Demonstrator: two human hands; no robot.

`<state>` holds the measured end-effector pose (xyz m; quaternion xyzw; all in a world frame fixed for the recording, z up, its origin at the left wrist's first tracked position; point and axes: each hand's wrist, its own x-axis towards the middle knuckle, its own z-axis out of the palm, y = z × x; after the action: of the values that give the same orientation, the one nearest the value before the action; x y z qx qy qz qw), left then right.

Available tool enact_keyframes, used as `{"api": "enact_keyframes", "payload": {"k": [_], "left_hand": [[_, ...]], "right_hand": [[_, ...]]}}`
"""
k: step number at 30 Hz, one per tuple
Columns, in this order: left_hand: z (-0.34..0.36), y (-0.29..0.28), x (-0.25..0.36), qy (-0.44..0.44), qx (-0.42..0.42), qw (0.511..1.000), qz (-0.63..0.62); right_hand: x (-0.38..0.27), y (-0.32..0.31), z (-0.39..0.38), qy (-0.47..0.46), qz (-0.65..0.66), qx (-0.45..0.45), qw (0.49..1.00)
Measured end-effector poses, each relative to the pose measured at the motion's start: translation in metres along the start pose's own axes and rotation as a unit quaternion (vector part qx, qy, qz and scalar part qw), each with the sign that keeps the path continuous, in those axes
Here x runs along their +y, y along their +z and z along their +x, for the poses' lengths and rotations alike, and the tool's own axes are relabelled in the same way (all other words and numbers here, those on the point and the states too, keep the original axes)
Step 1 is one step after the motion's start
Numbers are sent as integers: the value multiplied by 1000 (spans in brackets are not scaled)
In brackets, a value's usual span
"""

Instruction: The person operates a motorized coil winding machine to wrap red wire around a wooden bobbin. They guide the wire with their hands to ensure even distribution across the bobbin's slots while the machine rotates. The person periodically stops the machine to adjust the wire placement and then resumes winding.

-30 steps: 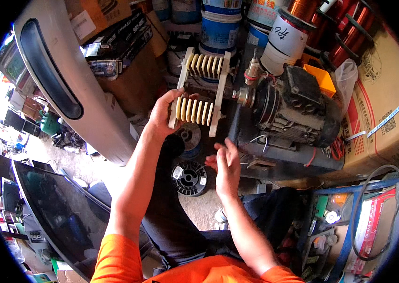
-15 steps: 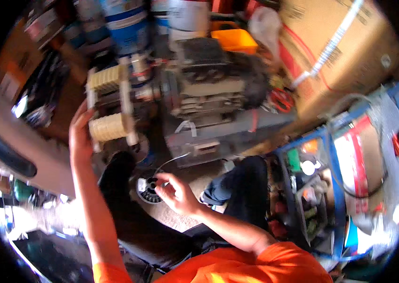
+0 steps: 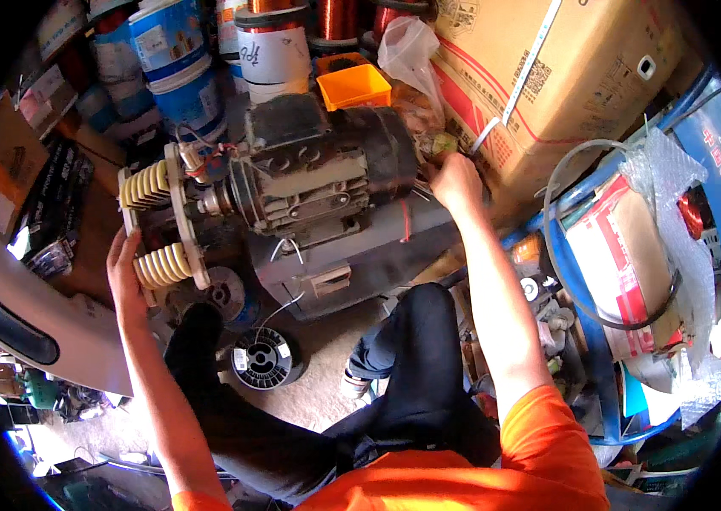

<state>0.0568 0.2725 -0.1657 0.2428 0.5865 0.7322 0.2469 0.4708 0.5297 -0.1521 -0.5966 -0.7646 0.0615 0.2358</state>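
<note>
At the left stands a winding former [image 3: 175, 196] with cream ribbed bobbins between pale end plates, fixed on the shaft of a dirty grey electric motor [image 3: 318, 175]. My left hand [image 3: 126, 277] rests against the former's outer side by the lower bobbin, its fingers stretched out. My right hand [image 3: 458, 183] is past the motor's right end, fingers bent together among small items; what they hold is hidden. Below the former, a black wire spool [image 3: 263, 358] lies on the floor, and a thin wire rises from it toward the motor's grey base [image 3: 360, 264].
Blue and white buckets [image 3: 177, 72] and reels of copper wire [image 3: 339, 19] stand behind. A yellow bin [image 3: 353, 86] sits behind the motor, beside a big cardboard box [image 3: 582, 77]. At the right, a blue-framed rack [image 3: 590, 341] holds clutter. Another spool [image 3: 226, 294] is under the former.
My right hand has gone from above the floor spool up and right to beyond the motor's end. My left hand stays at the former. The view has shifted, and the picture is sharper.
</note>
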Motion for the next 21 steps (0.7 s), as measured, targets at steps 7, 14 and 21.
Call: {"api": "enact_keyframes", "payload": {"k": [7,14,21], "left_hand": [[-1,-15,-12,-34,34,998,-48],[-10,0,-5,-54,-30,995,-75],[-4,-3,-14,-47,8,998,-36]], "right_hand": [[16,22,33,-82,-57,-57,993],[85,53,67,-134,-13,-131,982],[73,48,66,-92,6,-29,995]]}}
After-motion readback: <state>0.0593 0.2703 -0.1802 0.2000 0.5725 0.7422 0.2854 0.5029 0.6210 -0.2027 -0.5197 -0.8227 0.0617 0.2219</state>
